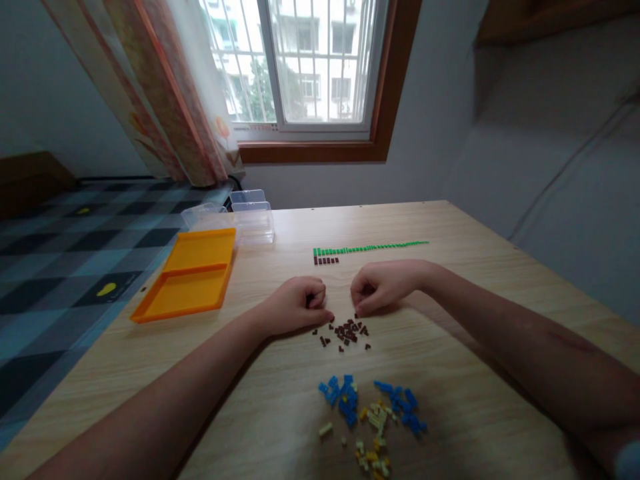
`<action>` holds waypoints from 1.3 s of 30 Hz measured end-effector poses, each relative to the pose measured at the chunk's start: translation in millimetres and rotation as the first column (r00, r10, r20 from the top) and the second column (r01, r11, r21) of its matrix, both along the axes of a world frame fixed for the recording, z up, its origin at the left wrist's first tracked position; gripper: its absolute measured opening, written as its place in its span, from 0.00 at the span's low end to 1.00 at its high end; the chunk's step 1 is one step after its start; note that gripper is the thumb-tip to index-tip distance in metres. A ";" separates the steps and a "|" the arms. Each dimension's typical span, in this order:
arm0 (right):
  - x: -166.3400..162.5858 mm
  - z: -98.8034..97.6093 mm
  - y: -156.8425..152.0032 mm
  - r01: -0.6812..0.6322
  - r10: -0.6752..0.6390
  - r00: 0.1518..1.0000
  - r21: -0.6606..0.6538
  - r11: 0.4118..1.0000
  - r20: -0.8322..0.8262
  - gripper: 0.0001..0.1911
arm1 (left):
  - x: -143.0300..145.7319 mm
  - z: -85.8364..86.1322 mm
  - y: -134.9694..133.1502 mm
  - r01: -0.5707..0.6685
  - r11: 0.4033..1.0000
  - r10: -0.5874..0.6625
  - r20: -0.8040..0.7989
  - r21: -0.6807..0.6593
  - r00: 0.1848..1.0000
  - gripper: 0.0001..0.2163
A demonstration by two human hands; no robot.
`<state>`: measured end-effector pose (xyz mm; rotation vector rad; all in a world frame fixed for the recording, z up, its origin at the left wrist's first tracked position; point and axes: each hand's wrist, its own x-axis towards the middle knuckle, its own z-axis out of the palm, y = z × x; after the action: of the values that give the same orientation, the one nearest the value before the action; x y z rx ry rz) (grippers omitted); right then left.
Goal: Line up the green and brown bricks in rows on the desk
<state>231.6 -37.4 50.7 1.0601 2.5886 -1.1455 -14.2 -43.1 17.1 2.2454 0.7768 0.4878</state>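
Brown bricks (347,331) lie heaped in front of the green row (370,248). I see left hand (296,304) and right hand (384,285) curled nearer that row, can't tell if they're pinching any.

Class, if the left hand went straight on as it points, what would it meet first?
Likely the right hand, across a small gap, though the left hand might graze the brown pieces; depth is unclear.

Daylight glares through the window (305,67), leaving the right-hand wall (560,147) dim.
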 end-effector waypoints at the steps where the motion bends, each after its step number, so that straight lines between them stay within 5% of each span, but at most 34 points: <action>1: -0.3 -0.4 0.3 -0.002 0.002 1.000 0.003 1.000 0.002 0.13 | -0.1 -0.1 0.1 0.002 1.000 -0.002 0.000 0.004 1.000 0.18; 14: -1.8 0.8 2.0 -0.091 0.092 0.996 -0.057 0.994 0.001 0.13 | -1.5 -0.9 1.3 0.004 0.999 -0.004 0.007 -0.051 1.000 0.19; 22: -2.0 1.7 1.7 -0.104 0.105 0.994 -0.087 0.991 0.007 0.13 | -9.1 13.0 6.3 0.175 0.961 -0.189 -0.045 -0.213 0.981 0.18; 27: -1.8 1.4 3.2 -0.107 0.108 0.994 -0.099 0.989 0.001 0.14 | -9.3 18.1 7.3 0.268 0.953 -0.284 -0.108 -0.140 0.953 0.17; 39: -5.0 -1.4 1.1 -0.117 0.118 0.992 -0.035 0.993 0.044 0.14 | -5.2 21.1 0.8 0.266 0.964 -0.261 -0.228 -0.012 0.938 0.17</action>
<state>226.6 -36.3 49.3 0.9030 2.5503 -1.1180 -19.4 -42.3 38.2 2.4049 0.5696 0.1097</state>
